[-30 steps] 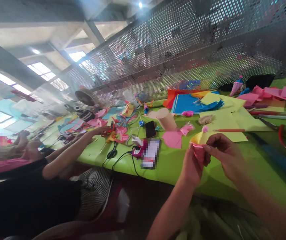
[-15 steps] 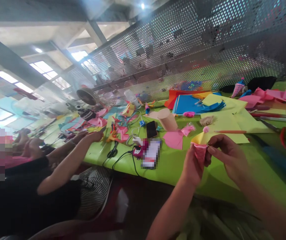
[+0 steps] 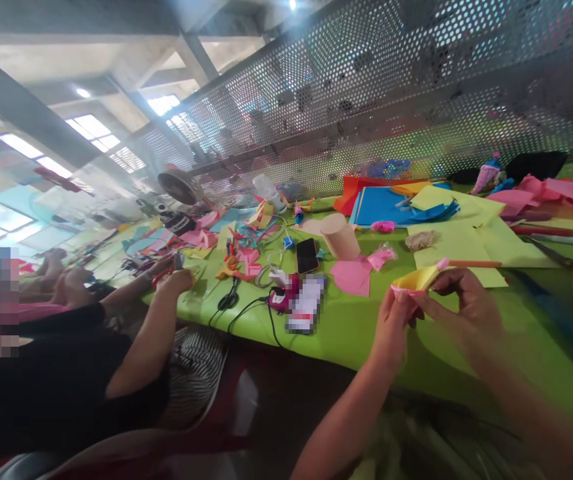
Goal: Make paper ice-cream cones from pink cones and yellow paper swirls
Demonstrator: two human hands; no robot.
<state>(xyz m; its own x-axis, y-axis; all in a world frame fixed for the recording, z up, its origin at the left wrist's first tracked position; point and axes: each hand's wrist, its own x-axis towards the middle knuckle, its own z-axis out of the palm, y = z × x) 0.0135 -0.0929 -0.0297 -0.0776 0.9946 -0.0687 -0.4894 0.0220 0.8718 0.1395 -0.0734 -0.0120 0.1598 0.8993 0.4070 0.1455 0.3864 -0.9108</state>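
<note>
Both of my hands hold a small folded paper piece (image 3: 416,279), yellow on top with a pink rim underneath, over the green table (image 3: 346,327). My left hand (image 3: 391,327) pinches its pink lower edge from below. My right hand (image 3: 461,303) pinches the right side, fingers curled round it. A small pink ball tip (image 3: 442,264) sticks out at the piece's far end. An orange pencil (image 3: 473,264) lies on yellow paper just behind my right hand.
To my left a person in a black top sits with an arm (image 3: 151,327) on the table edge. Paper scraps, a phone (image 3: 307,255), black scissors (image 3: 229,301), a paper cup (image 3: 340,237), coloured sheets (image 3: 396,205) and a perforated metal screen (image 3: 366,100) lie behind.
The paper piece has tipped from upright to nearly flat between my hands. The person on the left has drawn their arm back from the scraps toward the table edge.
</note>
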